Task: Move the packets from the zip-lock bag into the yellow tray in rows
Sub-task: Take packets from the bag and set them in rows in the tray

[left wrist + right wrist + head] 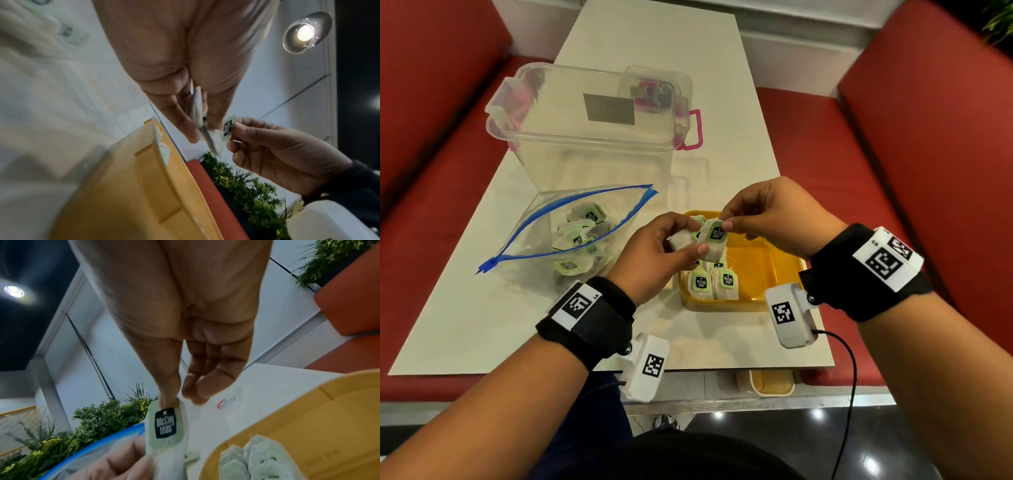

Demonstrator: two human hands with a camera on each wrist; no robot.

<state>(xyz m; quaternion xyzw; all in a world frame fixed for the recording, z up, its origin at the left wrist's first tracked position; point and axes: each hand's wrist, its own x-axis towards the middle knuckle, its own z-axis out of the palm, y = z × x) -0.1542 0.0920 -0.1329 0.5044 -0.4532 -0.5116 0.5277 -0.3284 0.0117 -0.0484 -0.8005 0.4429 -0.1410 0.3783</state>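
Above the left end of the yellow tray (pixel 767 270) both hands meet on tea packets. My right hand (pixel 726 221) pinches the green-tagged top of one tea packet (pixel 714 240) between thumb and forefinger; the same packet (pixel 166 433) shows its label in the right wrist view. My left hand (pixel 688 245) grips its lower part together with a second packet (pixel 681 240), seen edge-on as packets (pixel 197 112) in the left wrist view. Several packets (pixel 714 282) lie in the tray's near left corner. The zip-lock bag (pixel 571 236) stands open to the left with several packets inside.
A clear plastic box (pixel 592 137) with pink latches stands behind the bag and tray. The beige table (pixel 482 318) is flanked by red seats (pixel 928 171). A cable (pixel 849 383) hangs from the right wrist camera off the table's near edge.
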